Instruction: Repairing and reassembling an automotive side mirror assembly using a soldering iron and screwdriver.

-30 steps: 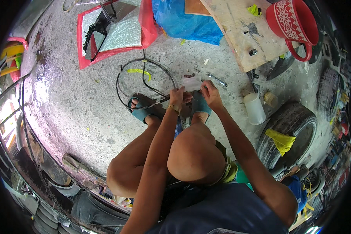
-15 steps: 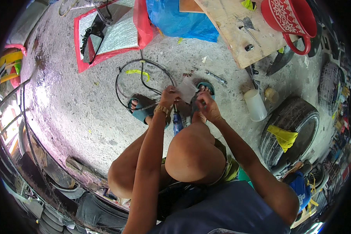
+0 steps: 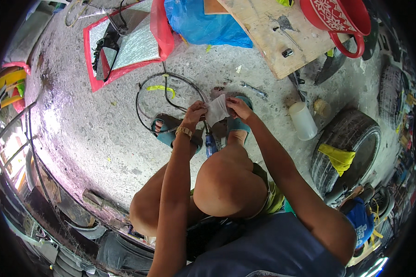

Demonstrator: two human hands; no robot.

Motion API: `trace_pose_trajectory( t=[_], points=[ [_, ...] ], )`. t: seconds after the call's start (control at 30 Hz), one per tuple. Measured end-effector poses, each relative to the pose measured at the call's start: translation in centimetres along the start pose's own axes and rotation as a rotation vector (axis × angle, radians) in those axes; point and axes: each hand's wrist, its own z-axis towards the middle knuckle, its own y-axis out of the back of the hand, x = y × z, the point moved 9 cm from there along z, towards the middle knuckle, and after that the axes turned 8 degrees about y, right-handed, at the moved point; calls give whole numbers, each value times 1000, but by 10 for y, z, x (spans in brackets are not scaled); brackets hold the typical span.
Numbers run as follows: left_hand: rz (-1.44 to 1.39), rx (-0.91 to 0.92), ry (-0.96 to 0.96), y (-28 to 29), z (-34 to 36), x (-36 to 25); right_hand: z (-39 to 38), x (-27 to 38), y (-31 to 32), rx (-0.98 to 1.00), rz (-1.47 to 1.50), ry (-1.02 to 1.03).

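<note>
Concrete floor (image 3: 101, 134) carries our work. We pinch a white cloth (image 3: 217, 110) between left hand (image 3: 194, 112) and right hand (image 3: 238, 107), fingers clenched on its edges, stretched taut above our sandalled feet.

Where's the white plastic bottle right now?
The white plastic bottle stands on the concrete floor at right, between the tyre and the right hand.

The person wears a dark blue-grey top (image 3: 282, 249) that fills the lower middle of the frame, with bare forearms and bare knees. A gold-coloured bracelet (image 3: 184, 131) circles the left wrist, just left of centre. Teal sandals (image 3: 166, 134) are on both feet, and a strip of yellow-green cloth (image 3: 275, 201) shows at the right hip.
</note>
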Motion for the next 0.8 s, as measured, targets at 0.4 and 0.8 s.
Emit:
trace_pose_trajectory(
  t=[0.4, 0.8],
  points=[
    [728, -682, -759, 4, -40, -69, 4, 29, 30, -92, -163, 190],
    [915, -493, -631, -50, -21, -56, -6, 28, 16, -144, -273, 184]
  ],
)
